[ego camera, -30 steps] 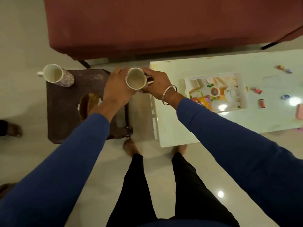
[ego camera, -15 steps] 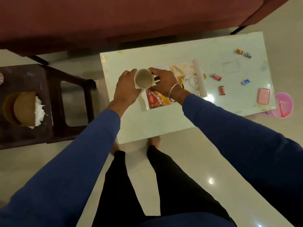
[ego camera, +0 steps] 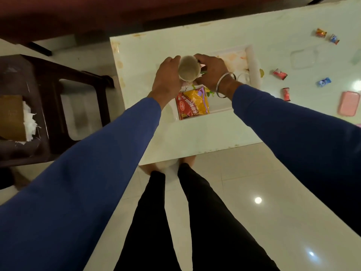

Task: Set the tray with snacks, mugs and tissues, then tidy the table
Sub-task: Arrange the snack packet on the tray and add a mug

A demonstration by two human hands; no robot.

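Observation:
Both my hands hold a white mug (ego camera: 189,69) upright over the near-left part of the white tray (ego camera: 254,67) on the pale table (ego camera: 195,137). My left hand (ego camera: 166,77) wraps the mug's left side and my right hand (ego camera: 212,72) grips its right side at the handle. A red and yellow snack packet (ego camera: 192,103) lies in the tray just below the mug. Whether the mug touches the tray is hidden by my hands. A tissue box (ego camera: 11,118) with white tissue sits on the dark side table (ego camera: 48,79) at the left.
Several wrapped candies (ego camera: 280,73) lie scattered on the table's right part, along with a clear lid (ego camera: 303,58) and a pink case (ego camera: 348,103). A dark red sofa (ego camera: 97,10) runs along the far side. My legs stand at the table's near edge.
My hands carried the mug from above the dark side table rightward to over the tray. The view swung right, so the second mug on the side table has left the frame.

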